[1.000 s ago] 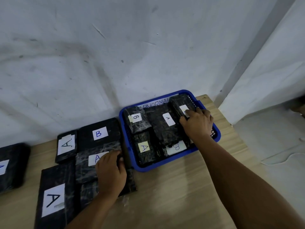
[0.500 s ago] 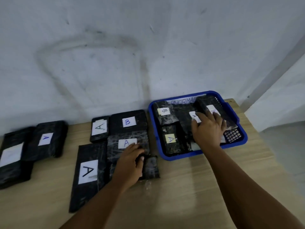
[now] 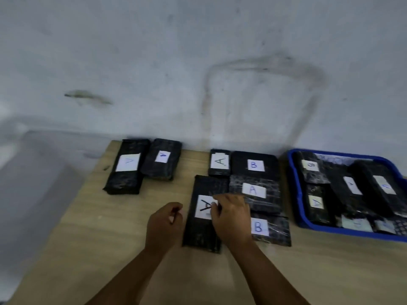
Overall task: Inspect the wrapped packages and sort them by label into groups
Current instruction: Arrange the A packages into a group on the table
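Bare sorting/storage rm: scuffed wall (image 3: 198,62), wood table (image 3: 110,238), blue bin (image 3: 295,194).

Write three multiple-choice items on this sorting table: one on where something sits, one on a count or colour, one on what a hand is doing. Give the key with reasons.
1. Where does the blue tray sit?
A. at the table's right end
B. at the table's left end
C. on the floor

2. How many packages lie in the far-left group?
A. two
B. four
C. none

3. What is the right hand doing?
A. resting in the tray
B. lying over the long package with the big black A label
C. holding a pen

Key:
1 A: the tray's rim lies right of every loose package, on the wooden table.
2 A: two black packages lie side by side there, each with a white label.
3 B: its fingers reach that package's label, while the left hand hangs loosely curled beside it, holding nothing.
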A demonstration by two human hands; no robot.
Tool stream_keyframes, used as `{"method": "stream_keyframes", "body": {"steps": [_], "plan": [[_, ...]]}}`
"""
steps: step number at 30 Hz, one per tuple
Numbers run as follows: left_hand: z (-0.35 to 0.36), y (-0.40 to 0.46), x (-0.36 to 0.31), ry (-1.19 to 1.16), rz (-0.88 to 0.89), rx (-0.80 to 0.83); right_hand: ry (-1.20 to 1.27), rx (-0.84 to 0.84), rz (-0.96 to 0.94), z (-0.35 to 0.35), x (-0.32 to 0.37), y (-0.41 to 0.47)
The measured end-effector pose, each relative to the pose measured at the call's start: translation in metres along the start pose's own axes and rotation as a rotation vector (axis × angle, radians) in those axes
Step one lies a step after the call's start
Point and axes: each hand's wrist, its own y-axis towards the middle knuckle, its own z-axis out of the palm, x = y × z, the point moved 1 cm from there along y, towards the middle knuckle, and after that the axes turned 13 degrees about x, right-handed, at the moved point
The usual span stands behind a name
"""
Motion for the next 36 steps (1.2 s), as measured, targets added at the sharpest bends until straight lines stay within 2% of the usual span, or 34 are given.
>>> {"method": "stream_keyframes", "body": {"steps": [6, 9, 11, 13, 16, 19, 21, 25, 30, 36], "plan": [[-0.081, 0.026, 0.076, -0.053, -0.376, -0.253, 0.025, 0.251, -0.191, 0.083, 0.085, 0.026], [-0.111, 0.056, 0.104, -0.203, -0.567, -0.331, -0.030, 0.439, -0.151, 0.115, 0.111, 0.040], [-0.123, 0.078, 0.121, -0.324, -0.722, -0.259, -0.111, 0.514, -0.080, 0.133, 0.119, 0.045], [-0.128, 0.097, 0.136, -0.354, -0.811, -0.076, -0.195, 0.564, -0.023, 0.147, 0.125, 0.045], [-0.127, 0.109, 0.143, -0.247, -0.806, 0.100, -0.264, 0.629, 0.016, 0.160, 0.123, 0.037], [-0.127, 0.116, 0.147, -0.157, -0.773, 0.073, -0.228, 0.548, 0.039, 0.163, 0.124, 0.032], [-0.128, 0.116, 0.143, -0.162, -0.755, 0.040, -0.234, 0.561, 0.042, 0.163, 0.123, 0.033], [-0.136, 0.116, 0.131, -0.324, -0.643, -0.045, -0.287, 0.625, 0.056, 0.155, 0.129, 0.037], [-0.168, 0.112, 0.132, -0.549, -0.626, -0.177, -0.278, 0.687, 0.054, 0.147, 0.134, 0.041], [-0.210, 0.080, 0.114, -0.707, -0.505, -0.289, 0.050, 0.505, 0.043, 0.117, 0.150, 0.038]]}}
